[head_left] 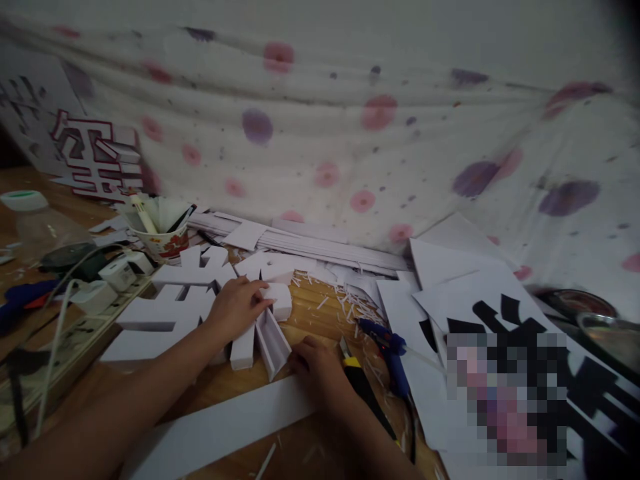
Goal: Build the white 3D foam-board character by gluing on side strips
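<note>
A white three-dimensional character (187, 310), which looks like foam board, lies on the wooden table in front of me. From above, my left hand (237, 308) closes thumb and fingers at the upper end of an open, channel-like white foam-board piece (273, 343) on its right side. My right hand (320, 367) is closed, with curled fingertips at the lower end of the same piece; what lies under them is partly hidden. A long white strip (225, 427) runs across the table below both hands, its right end near my right hand.
On the right lie a utility knife (367, 393), a blue glue gun (395, 353) and sheets with black shapes (500, 320). A power strip (95, 340) with chargers, a cup of tools (163, 243) and a plastic bottle (45, 230) stand left. Paper scraps (355, 303) litter the table.
</note>
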{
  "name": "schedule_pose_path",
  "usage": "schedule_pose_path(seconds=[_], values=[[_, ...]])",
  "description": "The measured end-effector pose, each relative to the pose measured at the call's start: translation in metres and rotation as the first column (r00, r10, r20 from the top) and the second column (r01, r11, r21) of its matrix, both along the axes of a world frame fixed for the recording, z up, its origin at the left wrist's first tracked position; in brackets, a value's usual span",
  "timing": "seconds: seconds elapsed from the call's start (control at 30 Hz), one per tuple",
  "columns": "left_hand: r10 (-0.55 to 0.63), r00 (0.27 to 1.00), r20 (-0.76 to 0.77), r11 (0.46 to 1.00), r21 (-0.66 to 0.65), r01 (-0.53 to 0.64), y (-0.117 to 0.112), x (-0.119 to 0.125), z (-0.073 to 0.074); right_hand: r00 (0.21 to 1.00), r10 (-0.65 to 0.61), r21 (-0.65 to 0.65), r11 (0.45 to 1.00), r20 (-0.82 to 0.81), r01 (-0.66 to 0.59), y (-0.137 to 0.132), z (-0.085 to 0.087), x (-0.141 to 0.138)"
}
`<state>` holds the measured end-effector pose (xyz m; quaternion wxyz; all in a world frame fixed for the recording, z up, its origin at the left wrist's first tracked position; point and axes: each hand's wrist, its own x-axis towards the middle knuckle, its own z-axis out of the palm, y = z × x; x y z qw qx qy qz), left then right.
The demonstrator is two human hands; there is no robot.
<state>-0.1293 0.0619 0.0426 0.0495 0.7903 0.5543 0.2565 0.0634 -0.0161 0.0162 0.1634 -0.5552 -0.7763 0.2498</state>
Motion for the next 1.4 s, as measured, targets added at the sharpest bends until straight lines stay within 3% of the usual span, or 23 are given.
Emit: schedule_pose_path(seconds=[0.17, 0.63, 1.4], values=[[0.011, 1.0, 0.005, 1.0, -0.021, -0.011, 0.001, 0.001, 0.0, 0.994, -0.004, 0.0, 1.0, 0.106, 0.004, -0.001, -0.002, -0.006], [0.007, 0.988, 0.152, 0.996, -0.084, 0.006, -0.001, -0.001, -0.001, 0.985, -0.039, -0.003, 0.999, 0.167, 0.04, -0.001, -0.013, -0.014], [0.032, 0.993, 0.11, 0.997, -0.078, -0.024, -0.003, 0.0, 0.0, 0.966, -0.028, 0.029, 0.999, 0.257, 0.021, -0.001, -0.016, -0.016]])
